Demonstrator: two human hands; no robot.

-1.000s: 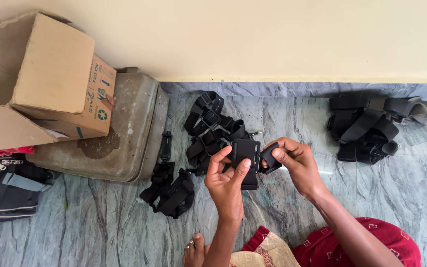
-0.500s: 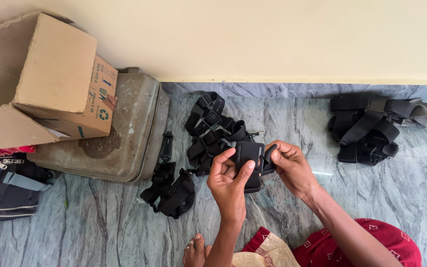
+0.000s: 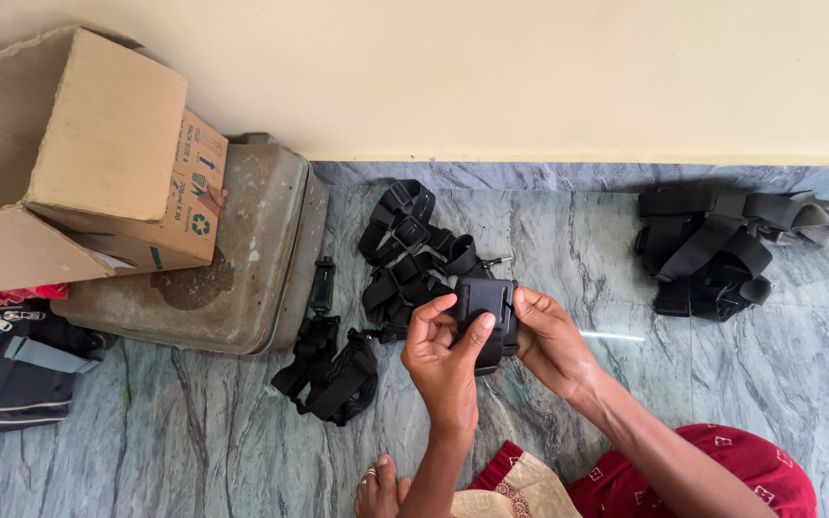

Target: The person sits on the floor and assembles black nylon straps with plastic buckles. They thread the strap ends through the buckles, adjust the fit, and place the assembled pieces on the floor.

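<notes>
Both hands hold a black plastic mount plate (image 3: 485, 309) above the marble floor (image 3: 578, 240): left hand (image 3: 445, 360) fingers pinch its left edge, right hand (image 3: 551, 341) fingers grip its right side. A pile of black straps (image 3: 405, 251) lies just behind it, another strap bundle (image 3: 330, 369) to the left, a third heap (image 3: 712, 251) well apart on the right. A cardboard box (image 3: 98, 163) sits on a worn suitcase (image 3: 251, 259) by the wall; bags (image 3: 11, 369) far left.

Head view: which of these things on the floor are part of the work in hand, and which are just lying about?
In hand:
black plastic mount, held by left hand and right hand
black strap pile behind it
strap bundle
far strap pile

Lying about:
cardboard box
grey suitcase
dark bag
</notes>
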